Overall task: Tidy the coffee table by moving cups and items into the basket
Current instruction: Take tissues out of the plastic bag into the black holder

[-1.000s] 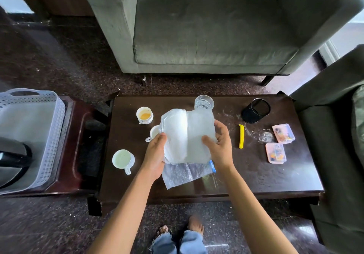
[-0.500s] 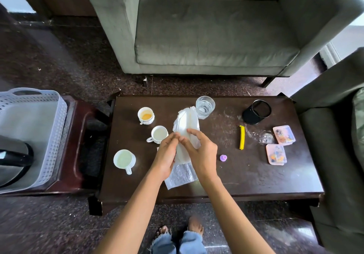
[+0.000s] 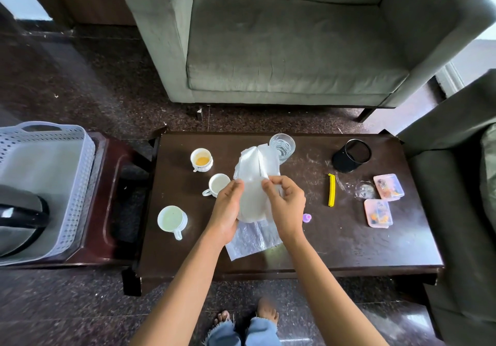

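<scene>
Basket (image 3: 77, 198), pale grey and perforated, stands at the far left on a reddish side table (image 3: 107, 211), well apart from both hands. A dark rounded thing with a black handle (image 3: 21, 211) lies in it; what it is I cannot tell. On the coffee table (image 3: 335, 238) the first thing is a white mug (image 3: 171, 220) near the left front. Farther back is a small cup with orange liquid (image 3: 201, 160), and a plain white cup (image 3: 218, 186) sits just beside the left hand (image 3: 226, 211). That hand pinches the left edge of a white plastic bag (image 3: 255, 168), thumb and fingers closed on it. The right hand (image 3: 285, 206) pinches the same bag just beside it, near the middle fold. The bag stands up between the two hands, above a clear plastic sheet (image 3: 252, 241) lying flat near the front edge. Behind the bag is a glass of water (image 3: 282, 145). Farther right lie a small purple cap (image 3: 306, 217), a yellow clip (image 3: 331, 190), a black mesh pen holder (image 3: 351, 155) and two pink boxes (image 3: 388, 186).

The step in hand looks like folding or gathering the bag so that it can be carried. The next move would call for one hand to take the whole bag and carry it a long way left to the basket, passing high over the cups so that nothing spills. Three cups and the small items are yet to go
</scene>
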`<state>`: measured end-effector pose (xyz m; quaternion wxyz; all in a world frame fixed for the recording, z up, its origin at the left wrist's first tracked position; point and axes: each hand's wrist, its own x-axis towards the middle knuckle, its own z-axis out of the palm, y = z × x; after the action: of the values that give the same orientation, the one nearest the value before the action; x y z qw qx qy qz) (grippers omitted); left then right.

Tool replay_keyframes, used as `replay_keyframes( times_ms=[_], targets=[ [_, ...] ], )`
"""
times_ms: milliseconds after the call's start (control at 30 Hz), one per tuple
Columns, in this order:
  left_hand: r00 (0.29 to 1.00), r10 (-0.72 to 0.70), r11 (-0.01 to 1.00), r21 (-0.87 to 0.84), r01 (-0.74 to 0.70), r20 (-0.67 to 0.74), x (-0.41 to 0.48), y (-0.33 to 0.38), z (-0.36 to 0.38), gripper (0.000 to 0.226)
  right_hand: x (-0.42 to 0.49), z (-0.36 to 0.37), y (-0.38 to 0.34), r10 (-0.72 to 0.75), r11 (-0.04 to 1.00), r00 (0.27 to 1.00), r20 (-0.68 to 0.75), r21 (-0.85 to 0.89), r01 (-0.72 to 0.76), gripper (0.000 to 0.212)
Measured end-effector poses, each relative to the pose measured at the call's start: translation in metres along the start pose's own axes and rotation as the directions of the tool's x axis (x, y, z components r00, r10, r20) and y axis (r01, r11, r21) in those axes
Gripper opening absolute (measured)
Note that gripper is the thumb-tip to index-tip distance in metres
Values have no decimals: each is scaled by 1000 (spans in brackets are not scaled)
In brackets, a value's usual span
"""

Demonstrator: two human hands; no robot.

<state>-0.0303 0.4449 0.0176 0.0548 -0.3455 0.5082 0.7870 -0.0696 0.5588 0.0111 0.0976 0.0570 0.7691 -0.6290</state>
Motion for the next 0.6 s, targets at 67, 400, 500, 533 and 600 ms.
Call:
replay_keyframes(
  times_ms=[67,400,500,533,600],
  targets=[
    [998,-5,999,-39,3,-61,3,3,-5,25,5,-5,0,66,989,998,-1,131,-65,8],
    [995,-6,991,-132,-7,-101,0,7,-23,23,18,-25,-4,271,881,948,168,354,-315,20],
    [998,11,993,-114,-18,-69,-3,10,-25,22,18,-27,-7,352,845,912,209,348,-406,38],
    [998,19,994,-110,-25,-57,-5,11,-24,22,16,-26,-8,335,880,925,177,291,-375,40],
    [998,41,995,-85,-45,-56,-6,11,-24,22,11,-23,-9,238,952,968,78,179,-248,35]
  ],
)
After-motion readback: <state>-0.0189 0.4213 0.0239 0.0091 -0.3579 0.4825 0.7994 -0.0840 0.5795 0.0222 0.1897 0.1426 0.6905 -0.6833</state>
